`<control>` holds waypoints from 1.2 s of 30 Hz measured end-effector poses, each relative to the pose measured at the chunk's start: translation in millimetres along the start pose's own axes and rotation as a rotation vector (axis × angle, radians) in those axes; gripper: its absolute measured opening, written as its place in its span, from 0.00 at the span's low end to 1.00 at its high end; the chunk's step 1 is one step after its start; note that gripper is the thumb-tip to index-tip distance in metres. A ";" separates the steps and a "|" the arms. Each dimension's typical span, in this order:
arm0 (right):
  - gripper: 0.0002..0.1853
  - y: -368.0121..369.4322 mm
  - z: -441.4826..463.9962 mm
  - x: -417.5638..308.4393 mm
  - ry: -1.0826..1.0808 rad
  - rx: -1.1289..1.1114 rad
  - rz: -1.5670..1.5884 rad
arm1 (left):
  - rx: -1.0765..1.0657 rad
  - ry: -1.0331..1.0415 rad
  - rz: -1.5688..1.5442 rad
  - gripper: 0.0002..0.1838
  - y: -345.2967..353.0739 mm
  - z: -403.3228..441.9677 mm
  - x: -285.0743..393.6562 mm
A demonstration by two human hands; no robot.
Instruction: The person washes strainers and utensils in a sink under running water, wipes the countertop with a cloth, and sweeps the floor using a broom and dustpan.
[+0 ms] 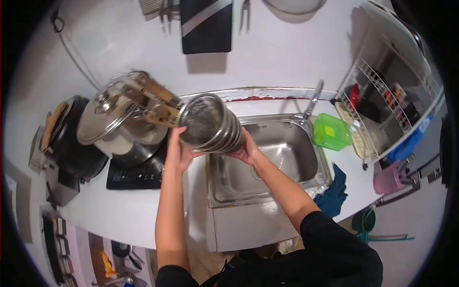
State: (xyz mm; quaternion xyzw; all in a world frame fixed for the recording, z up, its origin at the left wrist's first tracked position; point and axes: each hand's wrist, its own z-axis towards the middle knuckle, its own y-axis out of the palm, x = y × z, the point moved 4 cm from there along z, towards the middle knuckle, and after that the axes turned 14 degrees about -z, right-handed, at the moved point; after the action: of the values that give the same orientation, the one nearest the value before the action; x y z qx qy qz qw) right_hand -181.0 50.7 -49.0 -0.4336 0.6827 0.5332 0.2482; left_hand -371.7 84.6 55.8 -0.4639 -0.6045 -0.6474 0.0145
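Observation:
A nested stack of metal noodle strainers [210, 124] with wooden handles [155, 103] is held up in front of me, tilted, with the handles pointing left. My left hand [180, 152] grips the near left side of the stack, thumb at the rim of the front strainer. Around the bottom end on the right, my right hand [246, 149] has its fingers wrapped on the mesh baskets. Below and to the right of the strainers lies the steel sink [296, 186], and its faucet [311, 103] rises at the back right corner.
Left of the strainers, a large lidded pot [114, 119] stands on a black induction cooker [134, 174], beside a black pot [79, 143]. A green plastic basket [332, 131], a dark teal cloth [334, 193] and a wire dish rack [377, 95] are on the right.

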 end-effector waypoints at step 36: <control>0.40 -145.6 -458.8 -158.8 -1.282 0.432 0.228 | -1.045 0.114 1.021 0.30 609.8 3.6 -199.6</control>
State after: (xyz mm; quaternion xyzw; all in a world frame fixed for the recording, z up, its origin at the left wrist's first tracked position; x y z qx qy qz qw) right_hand 79.9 -338.2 145.0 0.1016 0.5333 0.5594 0.6264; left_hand 97.5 -184.7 400.9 -0.5997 0.0763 -0.7871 0.1227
